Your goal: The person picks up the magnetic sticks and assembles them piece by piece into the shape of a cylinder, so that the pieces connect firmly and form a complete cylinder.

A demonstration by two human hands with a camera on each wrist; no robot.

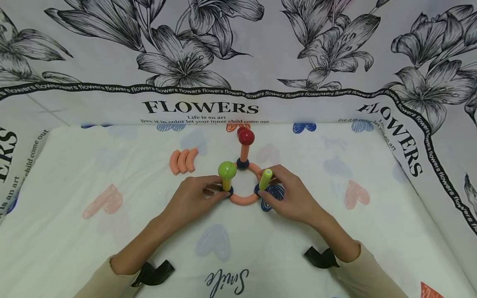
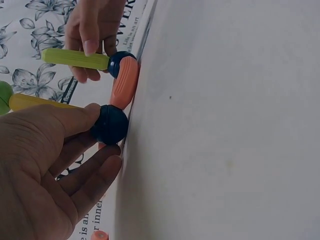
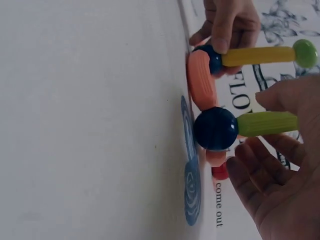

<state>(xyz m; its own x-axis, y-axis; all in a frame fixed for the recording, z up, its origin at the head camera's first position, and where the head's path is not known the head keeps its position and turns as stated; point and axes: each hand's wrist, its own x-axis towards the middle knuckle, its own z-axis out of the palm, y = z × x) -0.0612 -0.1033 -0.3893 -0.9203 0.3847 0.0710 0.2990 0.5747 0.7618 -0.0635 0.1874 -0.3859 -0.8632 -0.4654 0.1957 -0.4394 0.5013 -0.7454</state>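
Observation:
A ring of curved orange rods (image 1: 244, 200) joined by dark blue balls lies on the cloth. My left hand (image 1: 197, 192) pinches the left dark blue ball (image 2: 111, 125) between thumb and fingers. From that ball rises a yellow stick (image 3: 257, 56) topped by a green ball (image 1: 227, 170). My right hand (image 1: 292, 196) is around the light green stick (image 1: 265, 179), which stands on the right dark blue ball (image 3: 216, 128). In the right wrist view its thumb and fingers look spread apart, with a gap beside the stick. At the far ball (image 1: 243, 164), an orange stick (image 1: 244, 153) carries a red ball (image 1: 246, 137).
Several loose curved orange rods (image 1: 183, 161) lie side by side to the left of the ring. Another red ball (image 1: 240, 130) shows partly behind the upright red one. A white cloth (image 1: 156, 231) with printed hearts covers the surface; a flower-print cloth (image 1: 208, 74) borders it.

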